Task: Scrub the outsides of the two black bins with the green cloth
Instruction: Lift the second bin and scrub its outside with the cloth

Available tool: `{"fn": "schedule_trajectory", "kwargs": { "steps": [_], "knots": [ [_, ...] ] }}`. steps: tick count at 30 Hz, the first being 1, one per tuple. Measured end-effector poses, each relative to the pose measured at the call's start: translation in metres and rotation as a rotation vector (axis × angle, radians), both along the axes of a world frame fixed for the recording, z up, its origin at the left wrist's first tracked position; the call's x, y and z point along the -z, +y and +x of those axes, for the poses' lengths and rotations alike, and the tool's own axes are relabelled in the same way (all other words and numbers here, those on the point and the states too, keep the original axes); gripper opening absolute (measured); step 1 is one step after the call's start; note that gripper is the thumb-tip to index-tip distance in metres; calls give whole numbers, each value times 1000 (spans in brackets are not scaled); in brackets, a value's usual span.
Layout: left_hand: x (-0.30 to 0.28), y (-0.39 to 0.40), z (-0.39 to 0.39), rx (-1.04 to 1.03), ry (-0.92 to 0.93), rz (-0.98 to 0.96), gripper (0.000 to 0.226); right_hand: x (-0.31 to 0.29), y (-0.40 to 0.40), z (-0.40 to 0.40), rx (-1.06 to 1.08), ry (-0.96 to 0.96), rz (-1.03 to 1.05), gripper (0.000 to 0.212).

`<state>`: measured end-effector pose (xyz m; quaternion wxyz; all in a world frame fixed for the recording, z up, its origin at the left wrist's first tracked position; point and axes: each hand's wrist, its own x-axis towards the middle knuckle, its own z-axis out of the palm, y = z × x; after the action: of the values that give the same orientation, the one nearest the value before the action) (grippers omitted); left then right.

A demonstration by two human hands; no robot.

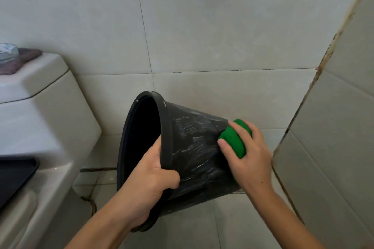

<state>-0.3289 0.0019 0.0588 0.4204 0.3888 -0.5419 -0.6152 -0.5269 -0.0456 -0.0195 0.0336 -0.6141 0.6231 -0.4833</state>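
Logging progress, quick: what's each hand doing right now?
Left hand: grips the bin by its rim.
Right hand: holds the cloth against the bin's side.

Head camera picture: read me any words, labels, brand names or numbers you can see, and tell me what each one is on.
No readable text in this view.
Black bin: soapy streaks only, no label.
Green cloth: no print.
Toilet tank: no visible marking.

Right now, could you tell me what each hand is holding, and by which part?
The left hand grips the black bin by its rim. The right hand holds the green cloth across its top, against the bin's side.
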Motion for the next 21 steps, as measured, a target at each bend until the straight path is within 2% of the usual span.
{"fn": "schedule_trajectory", "kwargs": {
  "steps": [4,7,10,13,16,21],
  "knots": [
    [6,-6,-1,-39,50,-22,71,-9,20,43,-190,156,-213,59],
    [7,-9,3,-87,105,-19,70,-16,21,45,-279,282,-367,53],
    [3,-11,15,-138,131,-19,67,-18,4,21,-117,229,-268,51],
    [-3,-10,30,-155,174,-21,64,-21,-13,-6,95,14,-50,57],
    [-6,-7,37,-161,177,-28,64,-20,-22,-12,136,-141,-13,61],
    [-8,-7,35,-194,189,-32,56,-22,-9,20,69,105,-216,53]
  ]
}}
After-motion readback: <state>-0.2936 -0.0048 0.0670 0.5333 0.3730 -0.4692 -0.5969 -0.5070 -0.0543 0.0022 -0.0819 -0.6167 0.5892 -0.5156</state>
